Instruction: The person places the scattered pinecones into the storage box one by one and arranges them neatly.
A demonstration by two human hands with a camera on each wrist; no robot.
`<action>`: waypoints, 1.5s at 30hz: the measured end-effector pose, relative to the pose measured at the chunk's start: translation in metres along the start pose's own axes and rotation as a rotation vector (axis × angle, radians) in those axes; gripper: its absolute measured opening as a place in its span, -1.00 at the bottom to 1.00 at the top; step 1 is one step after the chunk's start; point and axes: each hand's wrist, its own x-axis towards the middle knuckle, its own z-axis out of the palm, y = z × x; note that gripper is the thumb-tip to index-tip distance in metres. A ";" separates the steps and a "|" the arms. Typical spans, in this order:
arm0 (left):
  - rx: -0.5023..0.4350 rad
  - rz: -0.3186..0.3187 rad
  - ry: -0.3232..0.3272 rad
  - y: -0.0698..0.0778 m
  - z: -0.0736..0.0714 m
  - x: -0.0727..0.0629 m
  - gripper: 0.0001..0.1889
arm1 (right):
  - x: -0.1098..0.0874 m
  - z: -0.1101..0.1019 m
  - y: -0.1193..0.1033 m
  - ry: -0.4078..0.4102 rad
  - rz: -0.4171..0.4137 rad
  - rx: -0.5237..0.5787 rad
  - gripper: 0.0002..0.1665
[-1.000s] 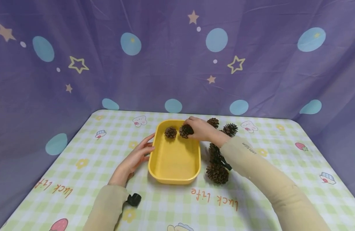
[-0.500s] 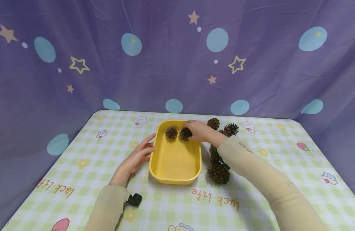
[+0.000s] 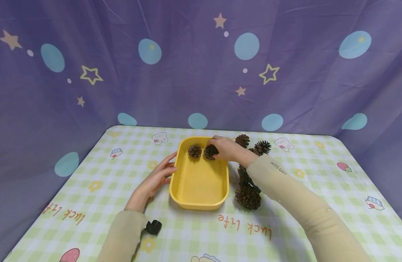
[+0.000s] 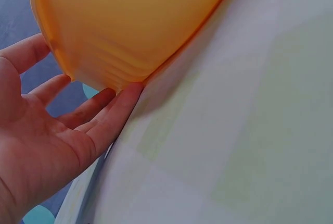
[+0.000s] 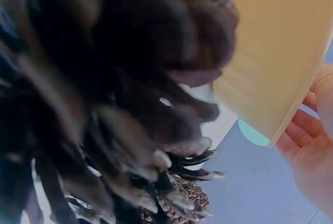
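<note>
A yellow rectangular box (image 3: 201, 187) stands on the table. My left hand (image 3: 157, 178) touches its left wall with spread fingers; the left wrist view shows the fingertips against the outside of the box (image 4: 140, 21). My right hand (image 3: 227, 148) reaches over the right rim and holds a dark pine cone (image 3: 210, 152) low in the far right corner of the box. Beside it, to the left, another pine cone (image 3: 194, 150) lies in the box. In the right wrist view the right hand (image 5: 315, 146) appears at the box's rim; its held cone is hidden there.
Right of the box several pine cones stand in a row, partly under the right forearm, with a large pine cone (image 3: 248, 196) nearest. A spiky pine cone (image 3: 262, 147) and a smaller pine cone (image 3: 242, 140) lie at the back. A purple curtain (image 3: 174, 91) hangs behind the table.
Over the last second my right hand has lowered slightly with the pine cone into the box's corner. The left hand stays at the left wall.
</note>
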 end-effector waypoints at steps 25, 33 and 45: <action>0.009 -0.003 0.016 0.001 0.001 -0.001 -0.39 | -0.009 -0.011 0.007 0.087 -0.057 0.060 -0.53; -0.001 0.009 0.003 0.000 0.002 0.000 -0.39 | -0.026 -0.021 0.007 0.130 -0.047 0.041 -0.63; 0.003 0.006 0.009 0.001 0.002 -0.002 -0.37 | -0.055 -0.028 0.027 0.163 0.000 0.027 -0.62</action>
